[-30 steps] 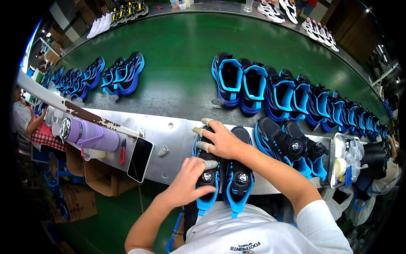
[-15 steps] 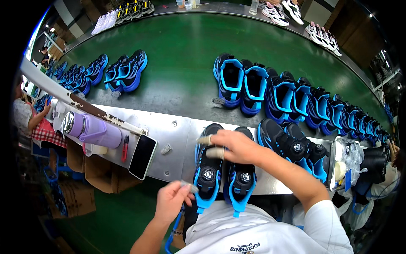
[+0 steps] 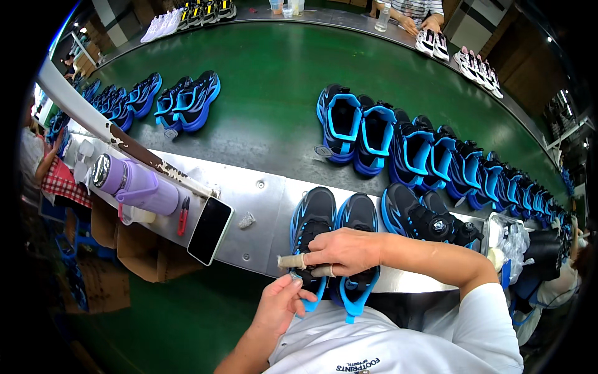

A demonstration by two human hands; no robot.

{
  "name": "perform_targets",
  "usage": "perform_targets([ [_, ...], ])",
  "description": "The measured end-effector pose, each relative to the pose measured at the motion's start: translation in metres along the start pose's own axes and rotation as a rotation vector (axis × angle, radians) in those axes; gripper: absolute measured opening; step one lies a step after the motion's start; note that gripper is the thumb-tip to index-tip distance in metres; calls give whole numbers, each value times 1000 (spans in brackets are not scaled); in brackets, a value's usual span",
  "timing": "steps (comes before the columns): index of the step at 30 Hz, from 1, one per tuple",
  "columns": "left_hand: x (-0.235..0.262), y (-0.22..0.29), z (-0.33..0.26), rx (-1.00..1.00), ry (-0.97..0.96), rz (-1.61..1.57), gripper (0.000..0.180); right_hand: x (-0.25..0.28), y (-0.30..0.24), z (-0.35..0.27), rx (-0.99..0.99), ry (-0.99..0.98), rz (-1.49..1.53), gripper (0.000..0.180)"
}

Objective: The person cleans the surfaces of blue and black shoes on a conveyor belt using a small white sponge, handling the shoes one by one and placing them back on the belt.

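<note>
In front of me a pair of black and blue sneakers stands on the metal ledge, heels toward me: a left shoe (image 3: 313,209) and a right shoe (image 3: 359,212). My right hand (image 3: 346,250), with pale finger covers on two fingers, reaches across both shoes, fingers stretched out to the left, hiding the dials. Just below those fingertips, beside the left shoe's collar, my left hand (image 3: 281,303) is pinched closed. A small pale bit shows at its fingertips, too small to name.
More sneakers (image 3: 414,153) line the green table on the right, others (image 3: 196,103) on the left. Along the ledge lie a phone (image 3: 210,230), red snips (image 3: 183,216), a crumpled clear scrap (image 3: 247,220) and a purple bottle (image 3: 140,187). Across the table, a person's hands (image 3: 420,26) handle white shoes.
My right hand has drawn back toward me from the toes over the dials. My left hand has moved right, up to the right fingertips. A person has come into view at the far side.
</note>
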State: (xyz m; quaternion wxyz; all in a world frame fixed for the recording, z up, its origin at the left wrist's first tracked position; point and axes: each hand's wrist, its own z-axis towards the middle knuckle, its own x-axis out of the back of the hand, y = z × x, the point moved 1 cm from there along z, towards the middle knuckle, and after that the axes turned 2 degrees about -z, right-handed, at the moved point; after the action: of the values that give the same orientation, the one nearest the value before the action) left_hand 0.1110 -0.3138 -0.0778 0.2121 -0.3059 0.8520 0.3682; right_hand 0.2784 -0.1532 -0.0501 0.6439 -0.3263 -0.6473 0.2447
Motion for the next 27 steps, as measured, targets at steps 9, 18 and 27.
perform_targets([
  [9,2,-4,5,12,-14,-72,21,-3,-8,12,146,151,-284,31],
  [18,0,-3,0,65,-58,-131,20,4,-11,1,76,198,-130,37],
  [27,-15,-17,-7,-59,-3,-75,26,-12,-17,-2,-112,116,-167,32],
])
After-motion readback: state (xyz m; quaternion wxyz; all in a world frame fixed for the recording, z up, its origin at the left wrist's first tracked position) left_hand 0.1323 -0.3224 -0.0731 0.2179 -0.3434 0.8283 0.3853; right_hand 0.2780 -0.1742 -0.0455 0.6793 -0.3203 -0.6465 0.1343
